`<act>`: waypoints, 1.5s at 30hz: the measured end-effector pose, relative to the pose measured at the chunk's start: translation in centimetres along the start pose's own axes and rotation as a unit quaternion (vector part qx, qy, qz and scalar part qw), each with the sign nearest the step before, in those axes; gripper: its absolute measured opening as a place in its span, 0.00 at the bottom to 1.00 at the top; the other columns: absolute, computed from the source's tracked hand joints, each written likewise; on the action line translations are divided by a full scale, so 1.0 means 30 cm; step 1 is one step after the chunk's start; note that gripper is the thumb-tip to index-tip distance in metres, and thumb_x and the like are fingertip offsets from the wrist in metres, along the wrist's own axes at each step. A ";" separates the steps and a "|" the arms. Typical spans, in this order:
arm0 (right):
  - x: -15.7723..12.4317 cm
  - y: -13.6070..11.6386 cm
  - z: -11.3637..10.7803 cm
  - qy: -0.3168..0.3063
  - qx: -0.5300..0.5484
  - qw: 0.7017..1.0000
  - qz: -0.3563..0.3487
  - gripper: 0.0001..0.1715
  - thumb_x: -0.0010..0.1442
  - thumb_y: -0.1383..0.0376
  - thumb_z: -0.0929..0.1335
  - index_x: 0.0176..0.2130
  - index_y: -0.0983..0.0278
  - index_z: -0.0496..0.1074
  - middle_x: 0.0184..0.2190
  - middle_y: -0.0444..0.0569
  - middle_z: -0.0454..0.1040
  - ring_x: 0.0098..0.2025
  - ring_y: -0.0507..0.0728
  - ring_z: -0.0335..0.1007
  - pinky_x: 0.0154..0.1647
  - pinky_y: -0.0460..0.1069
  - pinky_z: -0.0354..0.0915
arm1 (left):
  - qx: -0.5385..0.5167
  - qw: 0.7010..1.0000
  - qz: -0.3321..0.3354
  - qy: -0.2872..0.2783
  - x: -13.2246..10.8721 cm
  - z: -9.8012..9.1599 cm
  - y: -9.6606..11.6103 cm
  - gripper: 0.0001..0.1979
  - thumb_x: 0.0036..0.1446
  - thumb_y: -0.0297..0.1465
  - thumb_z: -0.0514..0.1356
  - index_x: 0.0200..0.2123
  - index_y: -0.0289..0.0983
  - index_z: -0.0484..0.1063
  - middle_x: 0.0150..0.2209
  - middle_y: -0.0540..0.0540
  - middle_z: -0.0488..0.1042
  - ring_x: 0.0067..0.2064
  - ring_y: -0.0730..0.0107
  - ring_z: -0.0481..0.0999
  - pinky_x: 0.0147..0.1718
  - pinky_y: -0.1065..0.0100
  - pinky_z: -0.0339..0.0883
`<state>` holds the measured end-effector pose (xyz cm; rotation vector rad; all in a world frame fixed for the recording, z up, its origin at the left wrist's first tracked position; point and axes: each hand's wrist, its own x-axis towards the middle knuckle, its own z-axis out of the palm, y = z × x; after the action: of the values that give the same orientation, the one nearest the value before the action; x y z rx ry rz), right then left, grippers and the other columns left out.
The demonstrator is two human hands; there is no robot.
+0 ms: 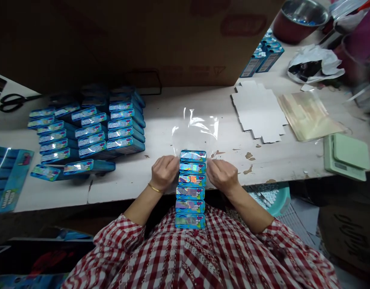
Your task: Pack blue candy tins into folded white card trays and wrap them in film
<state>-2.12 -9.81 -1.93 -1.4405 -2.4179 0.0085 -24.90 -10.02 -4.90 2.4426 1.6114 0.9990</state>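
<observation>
A row of several small blue boxes (191,188) with shiny labels runs from the table edge back to my chest. My left hand (163,171) presses against its left side, fingers curled closed. On the opposite side, my right hand (222,174) grips the row the same way. A clear plastic bag (195,130) lies flat on the table just beyond the row's far end; whether my fingertips pinch its mouth I cannot tell.
Rows of the same blue boxes (88,132) stand at the left, with scissors (12,101) behind. Flat white card blanks (258,110) and a stack of clear bags (308,114) lie right. A green scale (345,154) sits at the right edge. A big carton (127,36) stands behind.
</observation>
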 end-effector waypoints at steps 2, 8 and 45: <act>-0.045 -0.002 0.028 0.025 0.006 0.999 -0.032 0.14 0.62 0.66 0.59 0.38 0.62 0.72 0.23 0.48 0.72 0.26 0.53 0.61 0.28 0.50 0.52 | -0.023 1.000 -0.004 0.013 -0.062 0.015 0.001 0.07 0.57 0.30 0.52 0.36 0.38 0.70 0.29 0.44 0.73 0.32 0.69 0.72 0.35 0.68 0.65; -0.079 -0.034 0.115 0.039 0.040 0.995 0.084 0.15 0.63 0.64 0.57 0.34 0.64 0.70 0.28 0.51 0.72 0.30 0.55 0.64 0.33 0.50 0.55 | -0.098 0.979 -0.173 0.048 -0.102 0.073 0.023 0.06 0.55 0.34 0.54 0.33 0.38 0.67 0.33 0.44 0.74 0.35 0.69 0.74 0.35 0.70 0.66; -0.211 -0.102 0.064 -0.027 -0.003 0.999 -0.033 0.14 0.56 0.69 0.62 0.20 0.63 0.65 0.19 0.46 0.66 0.26 0.53 0.57 0.31 0.50 0.48 | 0.124 0.938 -0.074 -0.315 -0.220 -0.083 0.100 0.16 0.61 0.31 0.46 0.28 0.35 0.71 0.27 0.44 0.74 0.27 0.65 0.74 0.24 0.68 0.60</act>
<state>-2.51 -16.41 -4.95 -1.3789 -2.5109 0.0247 -25.45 -17.67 -5.02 2.3668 1.6994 -0.0356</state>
